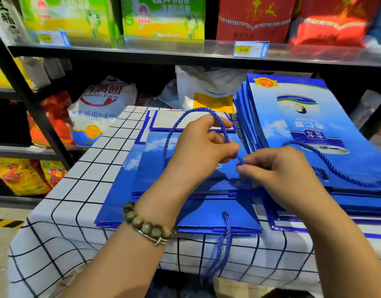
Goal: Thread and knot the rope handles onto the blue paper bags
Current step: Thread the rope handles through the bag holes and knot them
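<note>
Two grips hold the rope [170, 134]: your left hand [198, 145] curls round its loop and your right hand [277, 168] pinches the tip, close together above the flat blue paper bag [146, 179] on the desk [77, 190]. It looks soft, so hold near the tip; the glossy bag may slide.

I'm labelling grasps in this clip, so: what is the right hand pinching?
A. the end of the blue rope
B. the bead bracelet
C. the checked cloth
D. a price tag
A: the right hand pinches the dark tip of the blue rope between its fingers, while the left hand holds the same rope's loop above the blue bag.
</note>
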A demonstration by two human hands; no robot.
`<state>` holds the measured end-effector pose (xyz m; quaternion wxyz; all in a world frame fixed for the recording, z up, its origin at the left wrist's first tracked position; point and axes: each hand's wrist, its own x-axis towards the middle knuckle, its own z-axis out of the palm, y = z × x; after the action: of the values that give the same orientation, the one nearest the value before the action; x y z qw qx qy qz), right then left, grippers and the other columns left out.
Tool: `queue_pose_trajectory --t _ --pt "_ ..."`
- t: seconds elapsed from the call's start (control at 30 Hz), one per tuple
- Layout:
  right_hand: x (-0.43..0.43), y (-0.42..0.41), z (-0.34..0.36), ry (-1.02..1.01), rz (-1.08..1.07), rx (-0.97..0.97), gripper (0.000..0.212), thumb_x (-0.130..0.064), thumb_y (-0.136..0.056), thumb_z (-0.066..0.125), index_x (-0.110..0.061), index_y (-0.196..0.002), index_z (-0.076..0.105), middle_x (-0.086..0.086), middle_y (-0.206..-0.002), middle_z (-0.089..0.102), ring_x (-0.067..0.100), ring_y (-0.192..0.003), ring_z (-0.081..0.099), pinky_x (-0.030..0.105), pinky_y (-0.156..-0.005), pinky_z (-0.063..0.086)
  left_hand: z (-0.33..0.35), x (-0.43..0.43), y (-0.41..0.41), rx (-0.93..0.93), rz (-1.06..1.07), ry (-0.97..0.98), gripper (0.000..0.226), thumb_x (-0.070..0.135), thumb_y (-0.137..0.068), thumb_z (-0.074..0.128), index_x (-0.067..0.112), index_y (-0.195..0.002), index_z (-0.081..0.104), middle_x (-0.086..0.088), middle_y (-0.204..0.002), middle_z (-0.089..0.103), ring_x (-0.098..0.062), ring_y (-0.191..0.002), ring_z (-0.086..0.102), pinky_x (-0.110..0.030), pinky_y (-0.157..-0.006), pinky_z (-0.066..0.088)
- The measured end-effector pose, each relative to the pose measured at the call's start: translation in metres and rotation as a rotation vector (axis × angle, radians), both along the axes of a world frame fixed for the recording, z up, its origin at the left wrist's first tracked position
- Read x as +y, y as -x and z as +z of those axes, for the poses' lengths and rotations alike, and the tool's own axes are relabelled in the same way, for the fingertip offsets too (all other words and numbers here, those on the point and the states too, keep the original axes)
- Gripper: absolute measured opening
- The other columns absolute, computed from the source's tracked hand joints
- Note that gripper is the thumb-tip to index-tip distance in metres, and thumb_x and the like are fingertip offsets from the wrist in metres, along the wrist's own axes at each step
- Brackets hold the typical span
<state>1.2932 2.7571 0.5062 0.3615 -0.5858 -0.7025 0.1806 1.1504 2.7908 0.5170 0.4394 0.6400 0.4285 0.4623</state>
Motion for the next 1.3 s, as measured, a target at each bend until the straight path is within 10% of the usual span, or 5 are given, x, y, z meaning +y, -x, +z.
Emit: queue_pose_trajectory --t 0.13,0.27,0.57,0.9,1.3 --pt "0.001 -0.008 0.004 -0.047 -0.101 0.009 0.006 -0.018 -0.078 0.070 -0.021 -0.082 0.073 -0.011 -0.070 0.065 -0.001 -0.060 0.054 0.002 -0.060 0.038 -0.020 -0.008 0.011 0.689 -0.063 -0.173 0.051 0.039 -0.082 0.064 0.024 -0.127 0.048 0.003 -0.126 0.057 -0.017 -0.115 0.053 -0.036 -0.098 0.042" --pt "-0.007 0.002 0.007 0.027 -0.073 0.272 0.018 -0.007 -0.070 0.075 -0.021 -0.065 0.065 -0.004 -0.050 0.065 0.002 -0.043 0.057 0.012 -0.048 0.049 -0.044 -0.025 0.032 1.077 -0.151 -0.283 0.049 0.059 -0.083 0.043 0.026 -0.118 0.054 0.007 -0.129 0.054 -0.018 -0.121 0.048 -0.036 -0.092 0.043" --pt "-0.016 0.026 -0.032 0.131 -0.011 0.316 0.022 -0.019 -0.065 0.077 -0.025 -0.050 0.062 -0.019 -0.050 0.061 -0.005 -0.049 0.054 0.007 -0.050 0.038 -0.051 -0.053 0.070 0.968 -0.052 -0.558 0.038 0.051 -0.081 0.037 0.030 -0.089 0.067 0.013 -0.093 0.073 -0.006 -0.090 0.067 -0.028 -0.062 0.058" --pt "-0.014 0.025 -0.035 0.195 0.086 0.117 0.031 -0.025 -0.073 0.072 -0.026 -0.046 0.058 -0.009 -0.058 0.064 -0.001 -0.057 0.056 0.010 -0.054 0.039 -0.061 -0.054 0.064 0.945 0.041 -0.659 0.047 0.044 -0.087 0.035 0.019 -0.077 0.072 0.005 -0.082 0.074 -0.008 -0.074 0.070 -0.030 -0.076 0.052" --pt "-0.022 0.015 -0.036 0.146 0.322 -0.234 0.024 -0.021 -0.091 0.049 -0.021 -0.108 0.065 -0.017 -0.089 0.052 0.001 -0.087 0.051 0.012 -0.076 0.036 -0.046 -0.062 0.049 0.783 0.300 -0.539 0.021 0.046 -0.071 0.051 0.028 -0.063 0.054 0.013 -0.083 0.068 -0.010 -0.093 0.057 -0.034 -0.098 0.027"
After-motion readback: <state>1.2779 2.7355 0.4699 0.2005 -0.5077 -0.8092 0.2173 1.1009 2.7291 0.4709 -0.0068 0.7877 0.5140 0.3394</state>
